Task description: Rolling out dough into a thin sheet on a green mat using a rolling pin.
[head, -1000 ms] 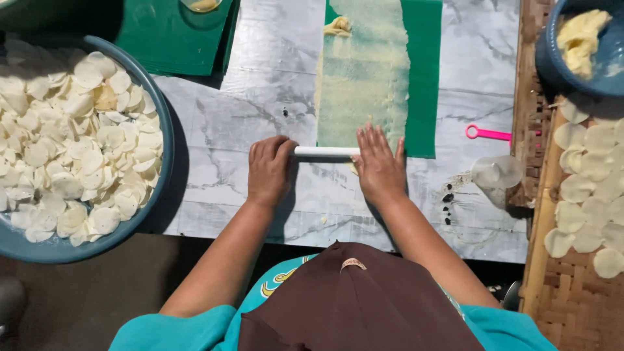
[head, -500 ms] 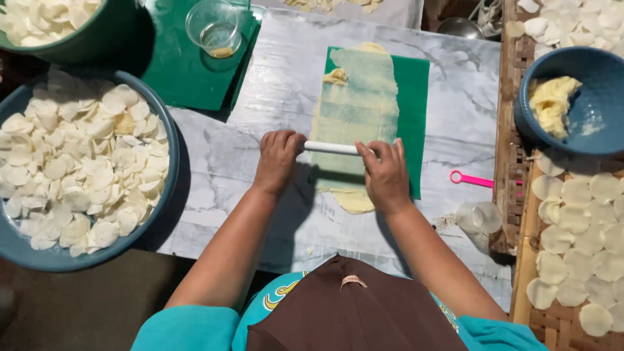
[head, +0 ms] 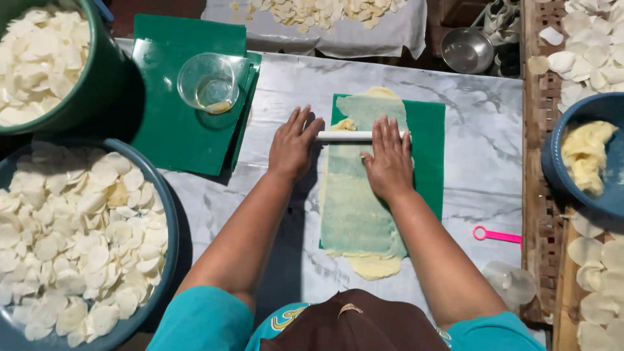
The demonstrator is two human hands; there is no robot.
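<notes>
Both hands have pushed the white rolling pin (head: 354, 136) away toward twelve o'clock since the earlier frames, from the near end of the dough sheet (head: 359, 195) up to its far end. My left hand (head: 292, 144) and right hand (head: 388, 158) lie flat and open-palmed over the pin, fingers spread, gripping nothing. I judge even palm pressure on both ends keeps the sheet uniform. It is pale yellow, thin enough for the green mat (head: 429, 146) to show through, ragged at its six o'clock edge, on a marbled table (head: 481, 117). At nine o'clock, a blue basin (head: 170, 221) holds white cut discs.
</notes>
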